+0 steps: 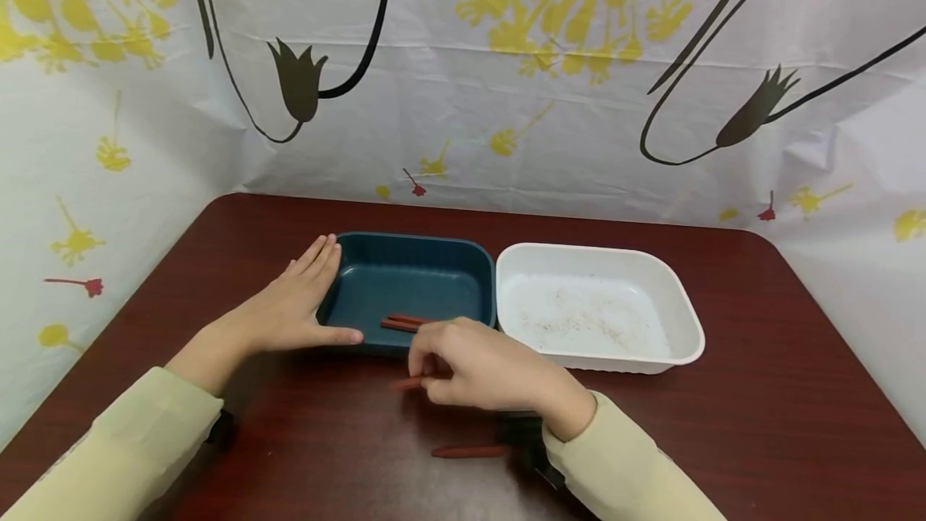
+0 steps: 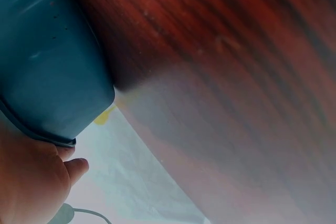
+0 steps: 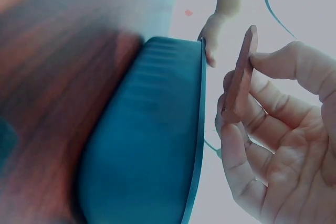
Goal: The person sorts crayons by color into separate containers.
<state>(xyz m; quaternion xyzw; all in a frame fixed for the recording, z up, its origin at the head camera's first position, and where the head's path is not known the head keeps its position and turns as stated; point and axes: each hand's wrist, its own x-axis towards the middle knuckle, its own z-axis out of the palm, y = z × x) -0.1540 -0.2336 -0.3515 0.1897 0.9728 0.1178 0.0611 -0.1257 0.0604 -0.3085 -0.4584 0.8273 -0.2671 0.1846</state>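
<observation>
My right hand point(image 1: 481, 364) pinches a reddish-brown stick point(image 3: 240, 80) with one tapered tip between thumb and fingers, in front of the dark blue tray point(image 1: 415, 244). In the right wrist view the stick is beside the tray's rim, apart from it. My left hand point(image 1: 297, 304) rests on the tray's left end, its fingers straight along the rim and the thumb stretched along the front edge. Inside the tray lie reddish-brown sticks point(image 1: 399, 325), partly hidden behind my right hand. Another such stick point(image 1: 469, 452) lies on the table near my right sleeve.
A white tray point(image 1: 589, 304) with brownish crumbs on its bottom stands against the blue tray's right side. Both trays are on a dark red wooden table point(image 1: 760, 416). A white patterned cloth point(image 1: 434, 103) hangs behind and at the sides. Something dark sits under the right wrist.
</observation>
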